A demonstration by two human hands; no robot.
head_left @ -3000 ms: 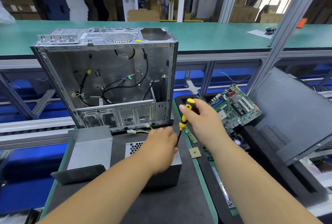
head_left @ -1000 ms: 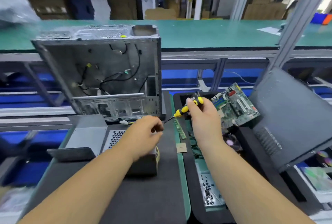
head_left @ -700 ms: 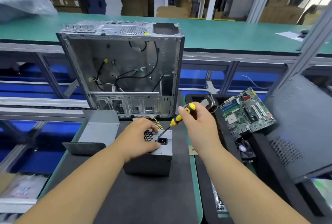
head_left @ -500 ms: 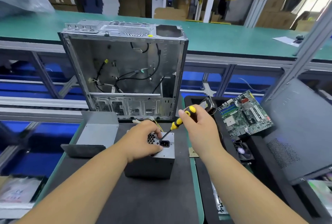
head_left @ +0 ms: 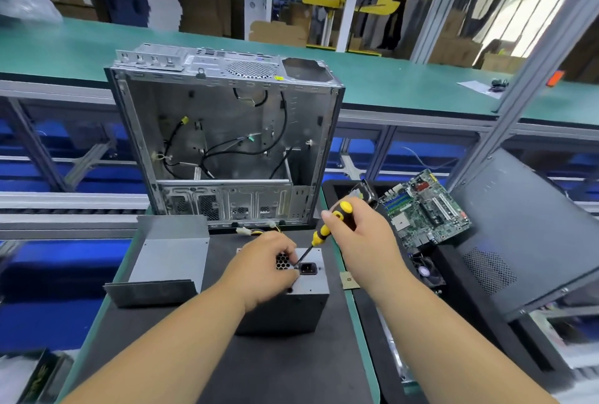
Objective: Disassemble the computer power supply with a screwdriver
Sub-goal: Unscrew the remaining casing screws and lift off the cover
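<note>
Conveyor rails run behind my black surface [head_left: 136, 335], cardboard boxes beyond. Left to right: grey cover [head_left: 168, 257], empty case [head_left: 227, 144], power supply [head_left: 291, 306] gripped by my left hand [head_left: 262, 270], my right hand [head_left: 363, 241] holding the screwdriver [head_left: 319, 236], motherboard [head_left: 424, 209]. Earlier the tip hovered; now it touches the supply's top.

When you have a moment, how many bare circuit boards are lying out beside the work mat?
1. A green motherboard lies tilted in the black tray right of the mat, beyond the right hand. More boards may lie hidden beneath it or under the arm.
</note>
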